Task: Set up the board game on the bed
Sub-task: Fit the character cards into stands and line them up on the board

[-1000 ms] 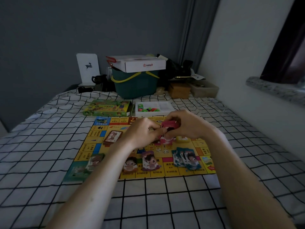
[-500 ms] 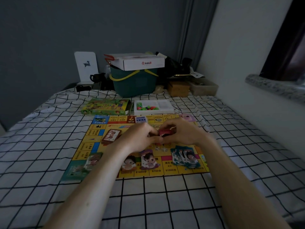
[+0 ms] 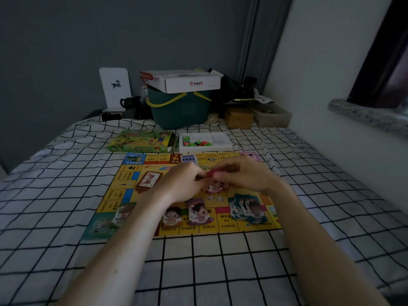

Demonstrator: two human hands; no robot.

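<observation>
Both hands meet over the game board [image 3: 154,230] on the bed [image 3: 220,261]. Left hand [image 3: 183,184] and right hand [image 3: 242,175] together pinch a small red piece [image 3: 211,174] above the board's middle.

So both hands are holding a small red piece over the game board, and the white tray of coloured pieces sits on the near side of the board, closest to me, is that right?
Not quite. In the head view the white tray sits on the far side of the game board, beside the green game box. The rest holds: the left hand and right hand both pinch the small red piece.
</observation>
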